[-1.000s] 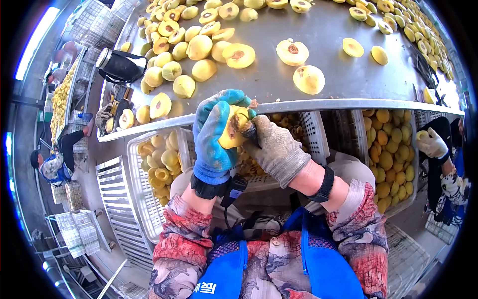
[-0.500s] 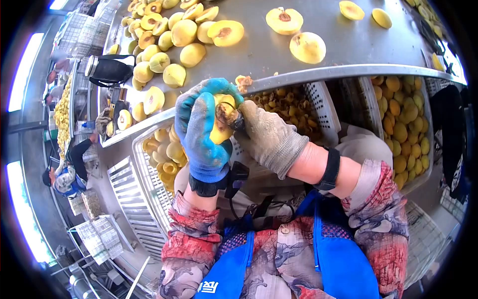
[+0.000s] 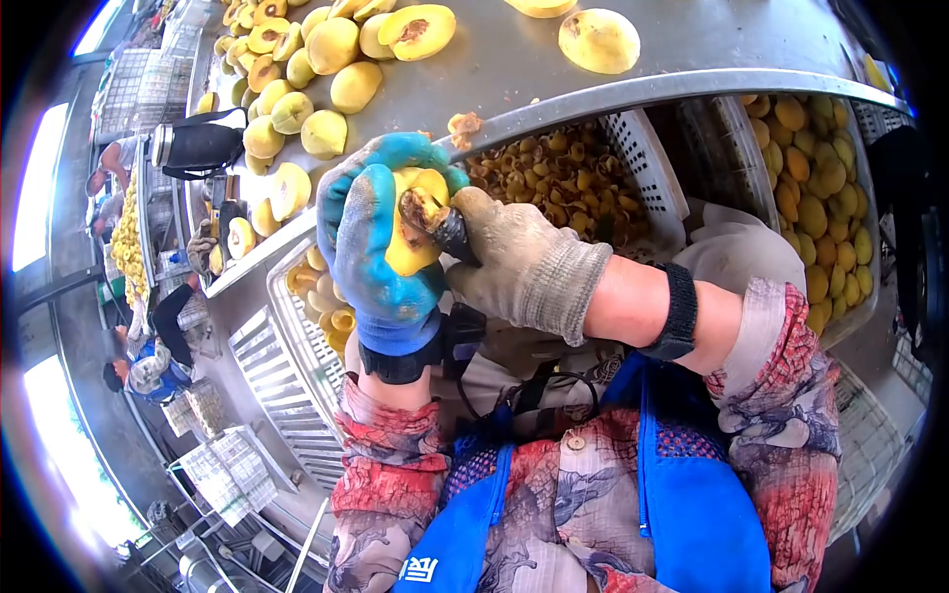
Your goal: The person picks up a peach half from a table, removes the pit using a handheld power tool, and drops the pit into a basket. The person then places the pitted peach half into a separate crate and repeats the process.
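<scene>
My left hand (image 3: pixel 381 237), in a blue glove, is wrapped round a yellow halved fruit (image 3: pixel 409 252) with a brown centre. In a grey-beige glove, my right hand (image 3: pixel 514 257) is closed on a dark tool (image 3: pixel 453 235), whose end touches the brown centre of the fruit. Both hands are just in front of the metal table's edge. A small brown scrap (image 3: pixel 464 126) lies on that edge beyond my hands. More halved fruit (image 3: pixel 418 32) rests on the table (image 3: pixel 494 74).
Below the table, a crate (image 3: pixel 647 163) holds brown scraps, and another at the right holds whole fruit (image 3: pixel 816 212). A left crate (image 3: pixel 297 346) also contains fruit. A black container (image 3: pixel 203 145) sits at the table's left. A person (image 3: pixel 153 361) is at the far left.
The view has shifted, and my hands with the fruit appear slightly further left. The dark tool shows more of its length beside the fruit's brown centre.
</scene>
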Demonstrator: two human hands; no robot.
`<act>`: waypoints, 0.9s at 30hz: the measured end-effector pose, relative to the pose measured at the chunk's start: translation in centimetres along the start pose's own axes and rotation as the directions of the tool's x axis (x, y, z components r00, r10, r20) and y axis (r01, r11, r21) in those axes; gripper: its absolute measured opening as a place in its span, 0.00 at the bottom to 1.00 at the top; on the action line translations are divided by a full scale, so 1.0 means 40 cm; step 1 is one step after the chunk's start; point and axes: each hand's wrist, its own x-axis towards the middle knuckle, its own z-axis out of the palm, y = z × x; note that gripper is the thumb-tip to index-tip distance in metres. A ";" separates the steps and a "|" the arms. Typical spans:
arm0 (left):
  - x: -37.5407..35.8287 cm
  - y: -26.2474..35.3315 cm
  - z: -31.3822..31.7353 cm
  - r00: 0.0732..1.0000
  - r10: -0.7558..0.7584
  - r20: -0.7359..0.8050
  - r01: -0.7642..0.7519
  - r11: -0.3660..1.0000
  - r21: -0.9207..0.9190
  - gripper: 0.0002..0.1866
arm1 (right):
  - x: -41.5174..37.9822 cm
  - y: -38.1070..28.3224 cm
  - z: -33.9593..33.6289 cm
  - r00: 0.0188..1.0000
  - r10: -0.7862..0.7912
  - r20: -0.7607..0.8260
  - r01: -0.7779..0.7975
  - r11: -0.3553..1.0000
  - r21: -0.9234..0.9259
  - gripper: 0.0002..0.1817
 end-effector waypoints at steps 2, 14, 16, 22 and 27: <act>0.000 0.008 -0.004 0.996 -0.084 0.028 0.086 0.994 -0.069 0.15 | -0.013 -0.006 -0.006 0.999 0.030 0.022 -0.030 1.000 0.006 0.23; 0.009 0.004 0.038 0.996 -0.055 0.069 0.074 0.945 -0.317 0.26 | -0.007 -0.015 -0.029 0.994 0.088 0.063 -0.093 0.992 0.081 0.26; 0.001 0.004 0.053 0.997 -0.075 0.006 0.074 0.955 -0.286 0.22 | -0.010 -0.023 -0.033 0.987 0.133 0.085 -0.141 0.985 0.095 0.27; 0.003 -0.004 0.004 0.959 -0.195 0.208 0.251 0.922 -0.294 0.17 | -0.021 -0.019 -0.028 0.970 0.166 0.179 -0.190 0.973 0.131 0.27; 0.008 0.016 -0.006 0.925 -0.274 0.262 0.310 0.945 -0.107 0.20 | -0.030 0.019 0.011 0.990 0.072 0.120 -0.091 0.982 0.165 0.28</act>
